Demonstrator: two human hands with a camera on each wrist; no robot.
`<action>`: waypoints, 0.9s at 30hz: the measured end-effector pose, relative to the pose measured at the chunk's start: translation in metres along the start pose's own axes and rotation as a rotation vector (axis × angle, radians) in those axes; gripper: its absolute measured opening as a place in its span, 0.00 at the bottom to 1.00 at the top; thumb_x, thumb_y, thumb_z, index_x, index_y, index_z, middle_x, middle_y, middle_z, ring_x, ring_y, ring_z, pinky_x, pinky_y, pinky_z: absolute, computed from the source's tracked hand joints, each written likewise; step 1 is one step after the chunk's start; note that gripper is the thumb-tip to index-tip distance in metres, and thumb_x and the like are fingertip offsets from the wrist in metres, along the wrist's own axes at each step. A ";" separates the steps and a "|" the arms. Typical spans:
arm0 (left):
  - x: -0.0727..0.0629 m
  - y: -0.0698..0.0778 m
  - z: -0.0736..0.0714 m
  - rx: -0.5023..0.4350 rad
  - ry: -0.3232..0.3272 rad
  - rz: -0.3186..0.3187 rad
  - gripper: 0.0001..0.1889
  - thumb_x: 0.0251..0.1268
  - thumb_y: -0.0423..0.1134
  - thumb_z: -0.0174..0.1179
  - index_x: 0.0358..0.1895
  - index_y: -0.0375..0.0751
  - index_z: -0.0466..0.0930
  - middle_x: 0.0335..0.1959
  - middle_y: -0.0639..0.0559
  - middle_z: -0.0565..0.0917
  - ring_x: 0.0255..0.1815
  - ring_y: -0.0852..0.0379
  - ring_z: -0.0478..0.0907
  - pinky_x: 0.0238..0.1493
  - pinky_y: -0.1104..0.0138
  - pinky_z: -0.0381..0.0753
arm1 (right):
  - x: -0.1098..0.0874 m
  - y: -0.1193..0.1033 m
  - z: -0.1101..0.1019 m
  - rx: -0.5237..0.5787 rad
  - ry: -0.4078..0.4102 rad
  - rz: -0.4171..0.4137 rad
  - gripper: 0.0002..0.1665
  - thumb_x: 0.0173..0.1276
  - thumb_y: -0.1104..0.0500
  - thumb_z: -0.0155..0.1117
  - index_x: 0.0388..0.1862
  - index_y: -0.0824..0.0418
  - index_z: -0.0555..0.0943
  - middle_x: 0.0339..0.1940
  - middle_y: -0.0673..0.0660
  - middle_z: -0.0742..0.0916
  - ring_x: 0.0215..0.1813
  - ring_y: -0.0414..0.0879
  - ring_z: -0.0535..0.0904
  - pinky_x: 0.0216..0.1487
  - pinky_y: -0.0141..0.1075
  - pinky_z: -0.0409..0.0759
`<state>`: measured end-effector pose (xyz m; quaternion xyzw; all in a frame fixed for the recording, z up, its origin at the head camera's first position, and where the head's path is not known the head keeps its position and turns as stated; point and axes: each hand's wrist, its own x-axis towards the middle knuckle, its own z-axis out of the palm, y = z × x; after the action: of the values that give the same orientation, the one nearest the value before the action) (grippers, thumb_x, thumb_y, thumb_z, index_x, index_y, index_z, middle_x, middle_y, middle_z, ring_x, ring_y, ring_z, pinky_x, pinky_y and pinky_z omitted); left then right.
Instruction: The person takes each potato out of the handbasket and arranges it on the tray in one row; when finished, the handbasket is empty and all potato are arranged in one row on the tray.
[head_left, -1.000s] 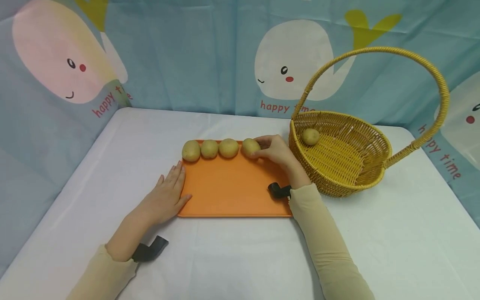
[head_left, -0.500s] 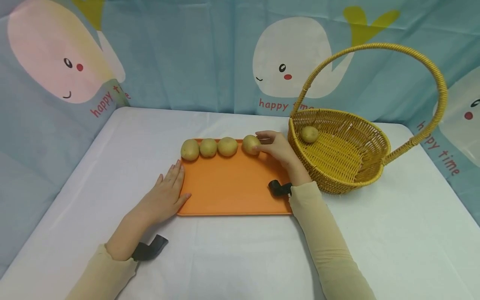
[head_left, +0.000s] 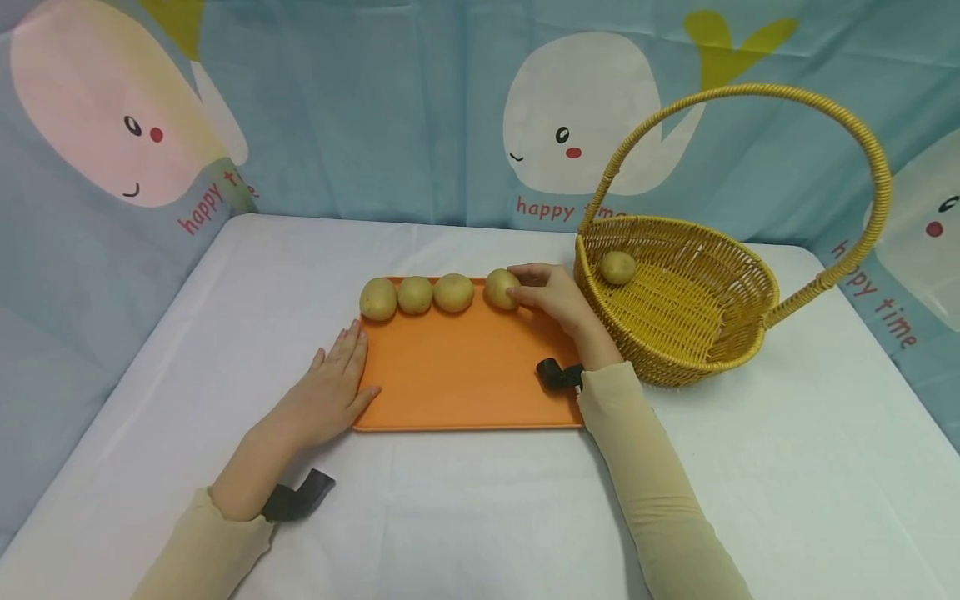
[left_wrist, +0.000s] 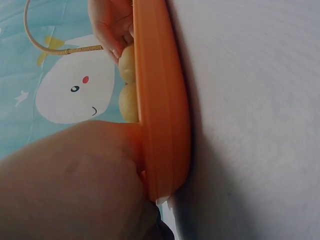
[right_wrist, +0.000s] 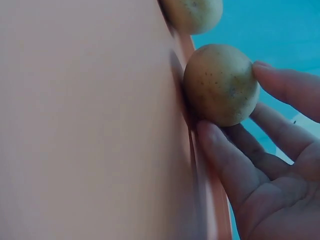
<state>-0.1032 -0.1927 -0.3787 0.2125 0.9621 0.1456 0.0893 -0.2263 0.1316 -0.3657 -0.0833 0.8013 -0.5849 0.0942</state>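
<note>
An orange tray lies on the table with three potatoes in a row along its far edge: a left one, a middle one and a right one. To the right of that row, my right hand pinches another potato between thumb and fingers, low by the tray's far rim. My left hand rests along the tray's left edge with fingers straight and the thumb over the rim. The left wrist view shows the tray's side wall close by.
A yellow wicker basket with a tall handle stands right of the tray, one potato inside it. White cloth covers the table. Behind hangs a blue curtain with whale prints. Black wrist mounts stick out from the wrists.
The potato in my right hand rose slightly toward the tray's far edge, fingers still round it. My left hand stays in place. The whole view has shifted a little.
</note>
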 end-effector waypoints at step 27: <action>0.000 0.000 0.000 -0.006 -0.009 0.001 0.40 0.72 0.46 0.48 0.71 0.21 0.38 0.74 0.30 0.36 0.73 0.34 0.36 0.66 0.39 0.42 | 0.002 0.003 0.001 -0.038 -0.137 -0.024 0.27 0.63 0.67 0.64 0.61 0.69 0.74 0.56 0.65 0.81 0.56 0.53 0.77 0.52 0.34 0.73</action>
<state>-0.1029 -0.1925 -0.3790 0.2132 0.9612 0.1475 0.0941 -0.2277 0.1307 -0.3691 -0.1347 0.8029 -0.5636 0.1401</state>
